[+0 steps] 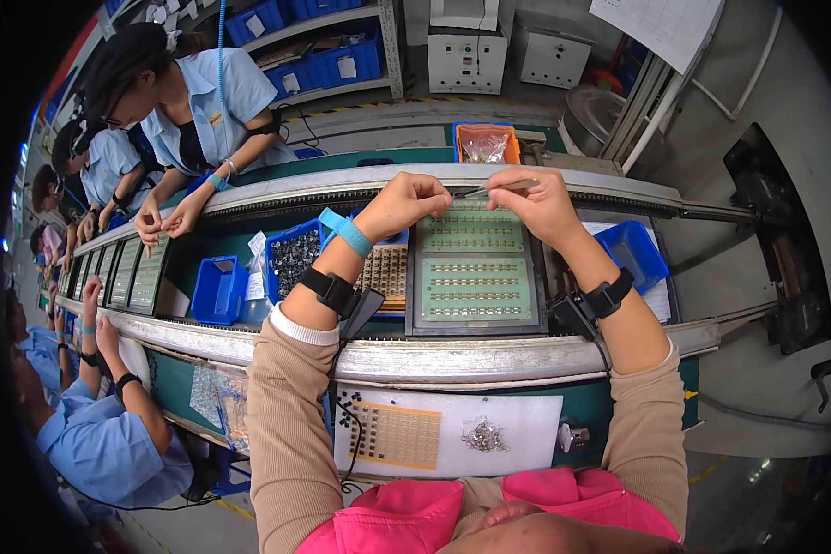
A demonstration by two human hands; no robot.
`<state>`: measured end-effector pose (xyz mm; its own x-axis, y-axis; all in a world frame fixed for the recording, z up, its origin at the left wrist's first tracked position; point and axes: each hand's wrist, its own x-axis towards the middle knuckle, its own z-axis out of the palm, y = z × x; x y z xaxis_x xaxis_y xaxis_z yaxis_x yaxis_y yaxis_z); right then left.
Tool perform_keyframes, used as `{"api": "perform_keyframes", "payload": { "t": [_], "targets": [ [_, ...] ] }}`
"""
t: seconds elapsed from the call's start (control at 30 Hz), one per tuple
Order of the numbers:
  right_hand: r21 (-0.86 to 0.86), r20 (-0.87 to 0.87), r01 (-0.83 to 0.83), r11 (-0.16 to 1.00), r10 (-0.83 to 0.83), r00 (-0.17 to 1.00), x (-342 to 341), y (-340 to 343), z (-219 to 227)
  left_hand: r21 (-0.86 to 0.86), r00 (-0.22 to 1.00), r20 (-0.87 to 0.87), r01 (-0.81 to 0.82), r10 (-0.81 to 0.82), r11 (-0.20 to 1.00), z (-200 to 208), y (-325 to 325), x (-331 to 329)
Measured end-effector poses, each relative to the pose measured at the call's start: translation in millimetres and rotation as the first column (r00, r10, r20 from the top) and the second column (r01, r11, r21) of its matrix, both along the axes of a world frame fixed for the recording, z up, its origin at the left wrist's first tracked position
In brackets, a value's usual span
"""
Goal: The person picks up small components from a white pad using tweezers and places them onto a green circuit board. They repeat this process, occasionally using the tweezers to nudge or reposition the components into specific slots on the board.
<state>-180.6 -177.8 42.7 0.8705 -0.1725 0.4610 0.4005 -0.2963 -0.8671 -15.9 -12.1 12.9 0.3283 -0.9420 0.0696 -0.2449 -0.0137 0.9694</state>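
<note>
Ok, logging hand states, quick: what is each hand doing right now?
Left hand: closed, fingertips pinched at the tip of the tweezers; any part between them is too small to tell.
Right hand: closed, holding the tweezers.

So the big tray (475,277) sits on the conveyor (526,346) right in front of the person, both hands up over its far edge – left hand (414,198) and right hand (537,201) close together, tweezers (494,189) between them. Left of the tray there's a bin of small parts (294,257), right of it another bin (632,251), and behind it a bin with bagged parts (486,144). On the near side of the belt – a sheet (517,429) with a small parts pile (483,434) on it.
</note>
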Motion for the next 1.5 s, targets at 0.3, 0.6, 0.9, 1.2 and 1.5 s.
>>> {"api": "perform_keyframes", "payload": {
  "t": [0.3, 0.6, 0.9, 1.2, 1.5],
  "targets": [
    [-0.212, -0.004, 0.004, 0.977, -0.005, 1.0, -1, 5, 0, 0.026, 1.0, 0.004, 0.006, -0.006, 1.0, -6, -3, -1],
    [-0.182, -0.071, 0.015, 0.983, -0.028, 0.997, 0, 4, 2, -0.018, 0.995, 0.087, -0.05, 0.051, 0.999, -3, -2, -4],
    [-0.175, -0.087, 0.033, 0.984, -0.048, 0.995, 4, -1, -6, -0.081, 0.815, 0.567, -0.089, 0.119, 0.993, -3, -7, -11],
    [-0.08, -0.177, 0.046, 0.996, -0.06, 0.982, 10, -4, -13, -0.032, 0.777, 0.613, -0.157, 0.143, 0.987, -9, -7, -4],
    [-0.071, -0.184, -0.005, 0.997, -0.008, 0.983, 15, -4, -21, -0.051, 0.776, 0.605, -0.184, 0.177, 0.982, -12, -4, 0]
  ]
}}
